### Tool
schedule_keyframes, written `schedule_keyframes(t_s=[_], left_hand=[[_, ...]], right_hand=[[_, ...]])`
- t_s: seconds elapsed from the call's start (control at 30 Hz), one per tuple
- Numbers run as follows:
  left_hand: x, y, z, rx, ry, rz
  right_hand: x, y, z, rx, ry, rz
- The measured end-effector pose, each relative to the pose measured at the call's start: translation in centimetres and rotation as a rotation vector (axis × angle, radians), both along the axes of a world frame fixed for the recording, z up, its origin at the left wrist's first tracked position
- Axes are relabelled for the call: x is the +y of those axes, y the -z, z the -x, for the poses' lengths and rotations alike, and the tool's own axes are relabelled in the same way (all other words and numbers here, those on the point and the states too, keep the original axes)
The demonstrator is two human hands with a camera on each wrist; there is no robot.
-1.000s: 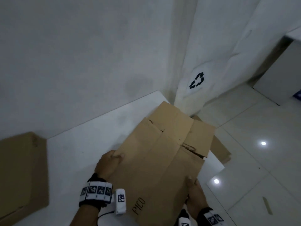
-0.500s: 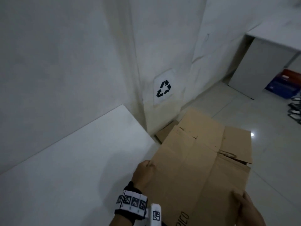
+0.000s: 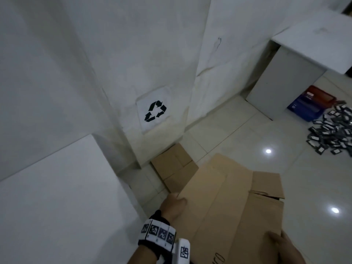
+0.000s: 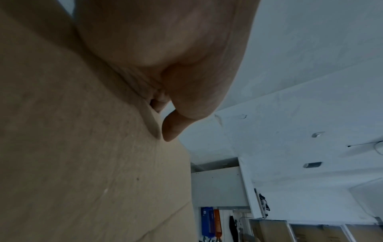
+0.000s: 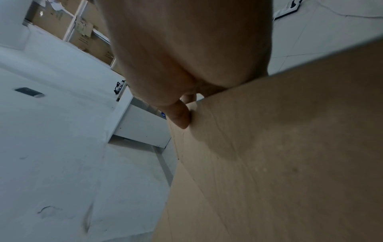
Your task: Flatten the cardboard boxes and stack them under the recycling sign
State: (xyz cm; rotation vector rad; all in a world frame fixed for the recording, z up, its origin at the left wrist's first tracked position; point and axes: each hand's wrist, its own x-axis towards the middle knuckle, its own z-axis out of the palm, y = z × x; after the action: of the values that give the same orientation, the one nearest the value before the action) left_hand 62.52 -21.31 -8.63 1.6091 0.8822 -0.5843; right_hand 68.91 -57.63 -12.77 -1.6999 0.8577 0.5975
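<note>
Both hands, left hand (image 3: 174, 205) and right hand (image 3: 282, 246), grip flat box (image 3: 228, 206) by its edges, above floor. Another box (image 3: 173, 166) lies under recycling sign (image 3: 154, 111). Print unreadable, cut off.

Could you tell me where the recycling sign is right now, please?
In the head view the recycling sign is left of centre, low on the white wall, directly above the flattened cardboard on the floor and beyond the held cardboard.

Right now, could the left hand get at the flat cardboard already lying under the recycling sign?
Probably not yet: the left hand and right hand both grip the flattened box, which hangs over part of the cardboard on the floor.
</note>
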Motion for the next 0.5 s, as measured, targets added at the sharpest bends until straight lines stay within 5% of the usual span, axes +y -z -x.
schedule_keyframes(t_s=[0.13,0.33,0.4,0.5], left_hand=[[-1.3,5.1,-2.8,0.105,-0.029,0.005],[-3.0,4.2,-5.1,0.160,-0.202,0.011],[-3.8,5.0,-5.6,0.186,-0.295,0.003],[-5.8,8.4,-5.8,0.229,-0.425,-0.044]], right_hand=[[-0.5,2.0,-4.7,0.053,-0.078,0.000],[-2.2,9.8,-11.8,0.232,-0.204,-0.037],[1.2,7.0,-14.5,0.316,-0.226,-0.088],[3.2,9.3,-18.8,0.410,-0.343,-0.107]])
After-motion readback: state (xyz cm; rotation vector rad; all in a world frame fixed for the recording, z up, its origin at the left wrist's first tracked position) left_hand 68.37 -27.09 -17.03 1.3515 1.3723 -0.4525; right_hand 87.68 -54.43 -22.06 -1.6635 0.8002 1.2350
